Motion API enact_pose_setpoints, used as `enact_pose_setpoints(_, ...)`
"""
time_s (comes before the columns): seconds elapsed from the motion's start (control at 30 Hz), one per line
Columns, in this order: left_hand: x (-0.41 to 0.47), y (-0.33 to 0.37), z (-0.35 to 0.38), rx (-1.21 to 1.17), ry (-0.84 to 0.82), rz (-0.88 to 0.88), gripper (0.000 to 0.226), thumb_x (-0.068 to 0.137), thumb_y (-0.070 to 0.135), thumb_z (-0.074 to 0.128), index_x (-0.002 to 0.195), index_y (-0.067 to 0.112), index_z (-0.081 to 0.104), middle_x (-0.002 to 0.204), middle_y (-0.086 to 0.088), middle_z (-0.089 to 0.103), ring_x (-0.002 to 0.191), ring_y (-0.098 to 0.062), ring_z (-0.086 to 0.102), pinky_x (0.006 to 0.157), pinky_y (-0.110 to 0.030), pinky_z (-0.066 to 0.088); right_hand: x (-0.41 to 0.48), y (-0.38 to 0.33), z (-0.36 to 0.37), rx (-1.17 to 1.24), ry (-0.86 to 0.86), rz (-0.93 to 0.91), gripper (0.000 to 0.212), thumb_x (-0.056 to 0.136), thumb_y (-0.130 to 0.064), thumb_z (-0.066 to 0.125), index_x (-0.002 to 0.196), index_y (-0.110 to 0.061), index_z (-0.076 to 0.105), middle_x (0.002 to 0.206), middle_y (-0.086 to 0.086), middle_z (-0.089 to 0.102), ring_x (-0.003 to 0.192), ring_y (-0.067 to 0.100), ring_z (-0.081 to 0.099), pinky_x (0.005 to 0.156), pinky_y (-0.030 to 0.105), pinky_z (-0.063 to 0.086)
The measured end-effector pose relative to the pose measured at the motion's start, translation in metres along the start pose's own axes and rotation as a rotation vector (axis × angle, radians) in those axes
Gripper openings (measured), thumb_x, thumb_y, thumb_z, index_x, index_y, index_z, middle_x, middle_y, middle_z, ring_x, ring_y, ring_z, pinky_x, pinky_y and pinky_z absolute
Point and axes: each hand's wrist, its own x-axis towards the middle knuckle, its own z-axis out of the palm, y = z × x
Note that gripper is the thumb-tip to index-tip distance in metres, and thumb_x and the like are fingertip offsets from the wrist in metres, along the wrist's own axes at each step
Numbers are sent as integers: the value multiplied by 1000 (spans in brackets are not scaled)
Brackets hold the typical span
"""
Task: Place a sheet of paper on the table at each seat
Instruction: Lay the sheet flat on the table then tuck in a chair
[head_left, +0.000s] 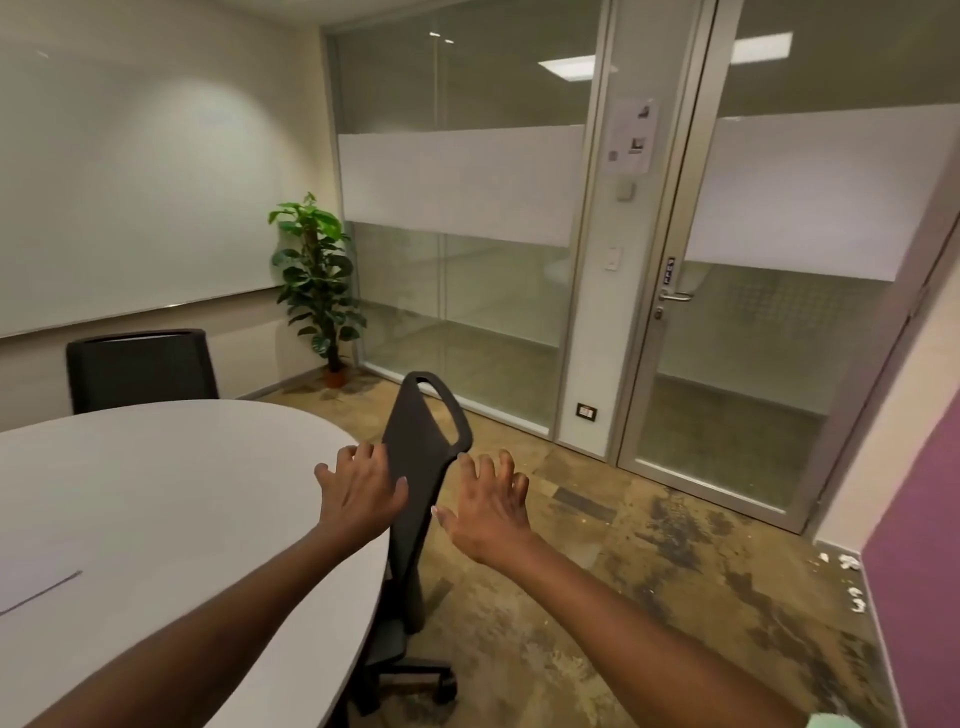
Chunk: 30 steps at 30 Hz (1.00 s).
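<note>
Both hands reach for the chair (415, 467), left hand (358, 493) and right hand (488, 512) spread and empty. A sheet (36, 582) lies on the table (171, 467), well left of the chair. Shove hard and the chair may bump the table, shifting the paper.

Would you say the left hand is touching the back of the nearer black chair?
Cannot tell. In the head view the left hand overlaps the edge of the chair back, fingers spread, but neither contact nor a gap shows plainly.

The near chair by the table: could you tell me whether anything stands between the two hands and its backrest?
Nothing visible does. The left hand and right hand are open, on either side of the near chair, whose backrest stands beside the table.
</note>
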Motion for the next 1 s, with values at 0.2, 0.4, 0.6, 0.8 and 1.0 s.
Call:
enact_pose_setpoints(0.2,71,61,31,-15,15,119,44,81,50,50,111,17,54,116,-5,61,111,-28,53,83,-47,40,61,71,-4,-9,36,52,80,82,-62,48,143,-21,19,147,12,32,141,40,9,106,54,23)
enact_pose_setpoints(0.4,170,96,82,-19,8,183,54,80,53,41,113,13,54,117,-8,61,112,-30,52,87,-49,44,155,131,17,-20,47,74,81,83,-63,46,145,-19,18,150,13,28,142,38,6,108,54,21)
enact_pose_setpoints(0.6,289,115,138,14,-22,158,59,79,58,37,113,15,55,115,-5,62,111,-28,53,83,-47,40,266,176,43,-7,27,102,80,84,-62,46,147,-18,20,152,12,28,144,37,6,110,53,20)
enact_pose_setpoints(0.8,388,127,184,50,-20,179,60,78,60,34,111,16,57,112,-4,64,108,-28,56,85,-49,40,373,214,61,-22,34,74,81,86,-62,44,148,-15,21,152,13,29,145,38,6,111,52,22)
enact_pose_setpoints(1.0,485,136,230,109,-57,138,62,78,61,33,115,16,54,119,-6,61,116,-30,50,93,-54,37,495,250,95,-12,44,-9,79,84,-63,45,145,-16,26,147,12,36,144,38,9,107,51,23)
